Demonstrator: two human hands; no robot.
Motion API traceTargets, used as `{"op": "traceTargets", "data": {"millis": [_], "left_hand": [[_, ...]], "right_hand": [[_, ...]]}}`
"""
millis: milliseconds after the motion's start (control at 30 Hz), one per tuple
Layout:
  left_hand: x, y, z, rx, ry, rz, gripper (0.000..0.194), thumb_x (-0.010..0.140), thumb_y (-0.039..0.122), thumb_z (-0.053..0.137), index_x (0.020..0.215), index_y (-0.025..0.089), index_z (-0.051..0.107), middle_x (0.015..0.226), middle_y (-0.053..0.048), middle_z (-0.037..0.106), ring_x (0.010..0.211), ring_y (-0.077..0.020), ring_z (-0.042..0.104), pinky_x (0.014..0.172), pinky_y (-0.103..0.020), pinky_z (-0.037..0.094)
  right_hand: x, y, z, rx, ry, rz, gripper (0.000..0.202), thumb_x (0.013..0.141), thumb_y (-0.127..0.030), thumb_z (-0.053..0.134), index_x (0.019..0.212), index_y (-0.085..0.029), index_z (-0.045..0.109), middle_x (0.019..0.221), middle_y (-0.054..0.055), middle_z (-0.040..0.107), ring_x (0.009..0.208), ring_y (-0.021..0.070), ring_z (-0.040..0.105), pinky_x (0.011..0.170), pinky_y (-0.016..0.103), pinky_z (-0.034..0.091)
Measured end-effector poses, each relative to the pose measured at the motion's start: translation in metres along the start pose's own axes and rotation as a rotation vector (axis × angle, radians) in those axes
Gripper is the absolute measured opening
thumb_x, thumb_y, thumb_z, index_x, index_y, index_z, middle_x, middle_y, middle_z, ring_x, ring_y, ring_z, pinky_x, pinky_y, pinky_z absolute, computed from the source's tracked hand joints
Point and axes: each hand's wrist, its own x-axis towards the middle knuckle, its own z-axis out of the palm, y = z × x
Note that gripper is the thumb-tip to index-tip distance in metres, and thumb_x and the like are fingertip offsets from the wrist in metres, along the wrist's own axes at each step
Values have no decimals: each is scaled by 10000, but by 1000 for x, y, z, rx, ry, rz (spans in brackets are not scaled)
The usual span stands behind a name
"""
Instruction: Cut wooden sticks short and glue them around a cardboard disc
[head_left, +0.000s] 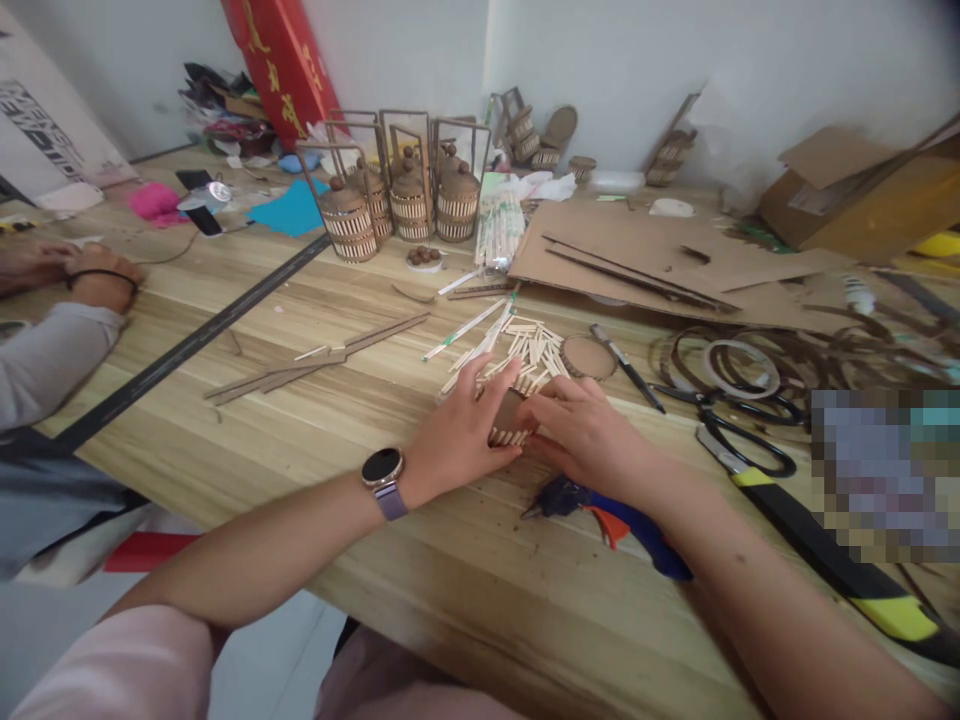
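Note:
Between my hands, on the wooden table, is a small round cardboard piece [508,412] with short pale sticks [511,437] standing along its near rim. My left hand [466,425] curls round its left side, thumb at the front and fingers at the back. The fingers of my right hand [581,425] are pinched together at its right edge; whatever small thing they hold is hidden. Just beyond lies a pile of cut sticks [536,345] beside a flat cardboard ring [589,356]. Under my right forearm rests a blue glue gun [559,497] with an orange trigger.
Several finished stick-and-cardboard baskets [409,200] with tall handles stand at the back. Cardboard sheets [600,250] lie behind the sticks. To the right are a marker [628,368], scissors [750,430], a yellow-black cutter [825,560] and tape rolls [741,368]. Another person's hands [101,275] rest at far left.

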Motion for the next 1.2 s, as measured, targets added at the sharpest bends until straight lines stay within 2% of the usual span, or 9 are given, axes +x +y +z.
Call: {"op": "traceTargets", "data": {"millis": [200,333,700,833,933,1067,1200], "left_hand": [[0,0,0,-7,2,1,1059,715,211,806,1506,327,110,1479,-162,218,1339,-362,412,1031,-546,466],[0,0,0,7,-2,15,1067,710,205,811,1503,325,108,1461,-165,238,1358,-371,384,1028,-548,466],[0,1,0,-2,-1,-11,1080,702,206,824,1501,338,110,1466,-153,232,1339,-360,412,1032,-540,469],[0,0,0,3,-1,-15,1066,709,222,816,1504,332,113,1475,-150,228,1345,-354,403,1050,-535,456],[0,1,0,9,-3,-23,1023,727,242,797,1501,325,134,1484,-145,221,1370,-355,369,1054,-527,456],[-1,2,-1,-5,-26,-51,1021,716,220,803,1495,329,151,1497,-136,214,1359,-340,390,1059,-516,459],[-1,3,-1,-23,-15,-46,1109,670,230,860,1494,350,128,1500,-131,211,1397,-351,340,1092,-534,423]], "right_hand": [[-1,2,2,17,15,0,95,881,-99,560,867,-192,565,842,40,657,867,212,565,752,335,358],[-1,3,3,31,12,5,110,872,-91,570,869,-200,559,841,29,659,881,211,561,778,339,353],[-2,3,4,25,11,22,94,884,-112,542,863,-194,583,861,59,670,891,224,565,769,349,365],[-1,1,-2,53,-17,23,87,895,-141,541,871,-197,602,878,67,674,928,239,561,772,362,380],[-2,0,-13,112,14,31,58,909,-200,548,911,-197,606,939,79,671,947,246,558,790,375,405],[-20,0,-31,181,80,150,128,926,-255,512,847,-201,597,792,48,644,780,201,579,698,321,441],[-55,2,-44,225,-78,348,325,917,-420,517,671,-213,562,600,-1,561,536,148,518,523,264,392]]}}
